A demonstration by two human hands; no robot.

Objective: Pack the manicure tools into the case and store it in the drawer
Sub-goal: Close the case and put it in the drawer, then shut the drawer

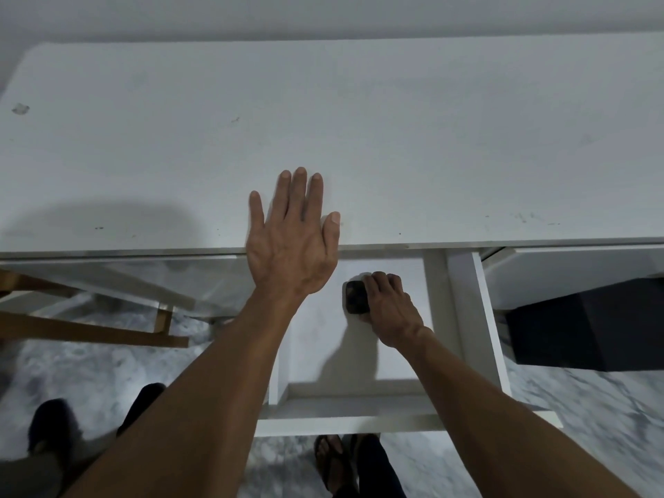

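Observation:
A white drawer [359, 418] is pulled out from under the white desk [359, 120]. Inside it, near the back, lies a small black case [354, 297], closed as far as I can tell. My right hand [390, 305] is down in the drawer with its fingers closed around the case's right side. My left hand [293, 235] lies flat on the desk's front edge, fingers spread, holding nothing. No loose manicure tools are visible.
A wooden chair frame [90, 328] stands under the desk at left. A black box [589, 325] sits under the desk at right, below a second shut drawer [575, 267]. My feet in sandals [334, 465] are on the marbled floor.

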